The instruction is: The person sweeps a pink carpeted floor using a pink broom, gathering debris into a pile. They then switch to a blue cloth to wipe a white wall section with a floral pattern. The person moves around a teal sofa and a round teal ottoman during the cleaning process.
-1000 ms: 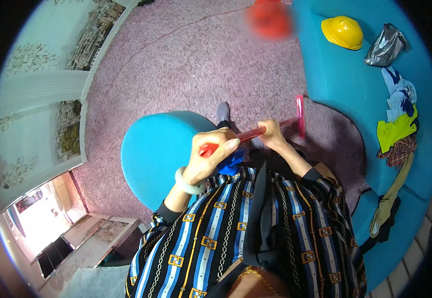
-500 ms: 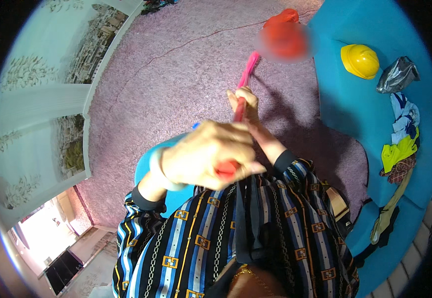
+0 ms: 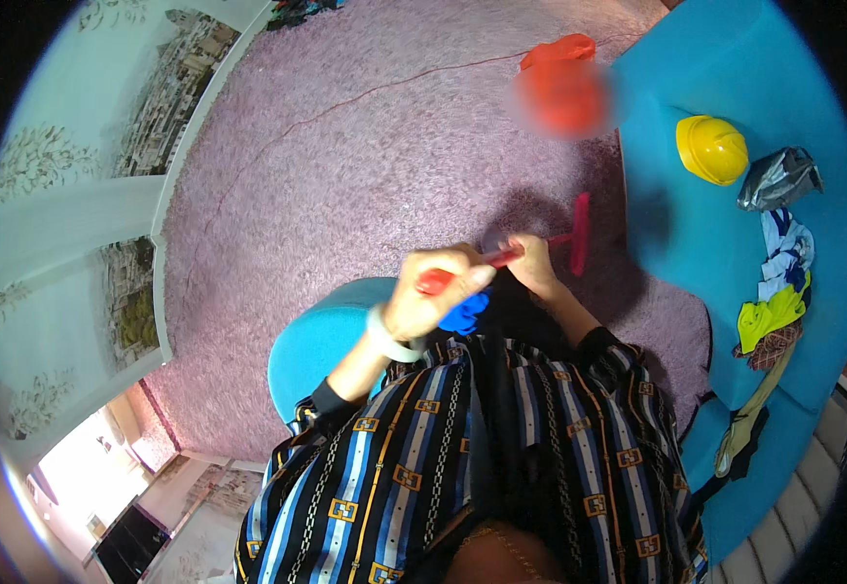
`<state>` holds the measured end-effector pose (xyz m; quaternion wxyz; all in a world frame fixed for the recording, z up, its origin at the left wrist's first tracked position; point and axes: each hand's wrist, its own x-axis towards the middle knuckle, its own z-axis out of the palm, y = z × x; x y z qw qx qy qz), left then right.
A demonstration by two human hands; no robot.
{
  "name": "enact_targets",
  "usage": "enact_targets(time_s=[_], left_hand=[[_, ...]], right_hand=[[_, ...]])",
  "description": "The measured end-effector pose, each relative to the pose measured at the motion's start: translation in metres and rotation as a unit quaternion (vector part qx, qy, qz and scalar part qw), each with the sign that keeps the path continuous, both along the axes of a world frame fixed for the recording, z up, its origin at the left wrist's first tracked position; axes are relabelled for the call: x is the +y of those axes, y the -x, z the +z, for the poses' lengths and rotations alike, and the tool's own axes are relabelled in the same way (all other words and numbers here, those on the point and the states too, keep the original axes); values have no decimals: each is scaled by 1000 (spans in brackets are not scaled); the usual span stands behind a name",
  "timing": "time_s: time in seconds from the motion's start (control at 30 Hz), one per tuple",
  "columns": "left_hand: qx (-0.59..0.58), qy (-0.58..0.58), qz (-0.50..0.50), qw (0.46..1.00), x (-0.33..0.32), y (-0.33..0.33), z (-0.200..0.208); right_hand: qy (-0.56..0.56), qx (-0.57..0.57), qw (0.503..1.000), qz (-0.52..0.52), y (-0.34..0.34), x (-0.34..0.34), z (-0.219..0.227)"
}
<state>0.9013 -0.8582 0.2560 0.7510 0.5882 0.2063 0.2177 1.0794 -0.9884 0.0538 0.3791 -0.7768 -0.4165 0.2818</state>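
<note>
Across the front of my body I hold a long red stick (image 3: 503, 256) with a pink T-shaped crossbar head (image 3: 580, 234). My left hand (image 3: 433, 292), with a white band at the wrist, is closed round the stick near its end. Farther along the shaft, closer to the head, my right hand (image 3: 532, 265) grips it. The crossbar is to the right of my right hand, above the carpet, and it is slightly blurred. Just below the stick shows a bright blue item (image 3: 466, 313), partly hidden by my left hand.
A teal rounded seat (image 3: 311, 336) stands at my left. On the right, a teal sofa (image 3: 671, 224) bears a yellow hard hat (image 3: 712, 151), a grey plastic bag (image 3: 779, 179) and several garments (image 3: 774, 316). Something red (image 3: 564, 92), partly blurred, lies ahead on the pinkish carpet (image 3: 365, 165).
The stick has swung from pointing ahead to pointing right, its head now beside the sofa. My left hand has moved forward, my right hand nearer and right. More of the blue item shows.
</note>
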Motion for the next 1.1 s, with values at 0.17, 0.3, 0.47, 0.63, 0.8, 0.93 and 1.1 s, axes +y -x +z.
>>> enact_targets(time_s=[0.17,0.3,0.47,0.63,0.8,0.93,1.1], left_hand=[[-15,-119,-25,992,70,7,57],[12,-214,-48,975,86,-6,90],[-76,-170,-55,981,98,-27,112],[3,10,-32,999,119,-57,49],[42,20,34,998,137,-57,45],[33,-111,13,993,191,-51,88],[-11,-243,-57,968,220,-49,100]], right_hand=[[-106,24,994,-9,30,111,-20],[-213,-51,972,88,17,167,55],[-133,-39,988,67,2,147,94],[-75,-85,993,8,-40,114,56],[16,4,1000,1,-29,145,20],[16,84,996,18,-12,244,38],[-210,-14,972,109,-21,312,68]])
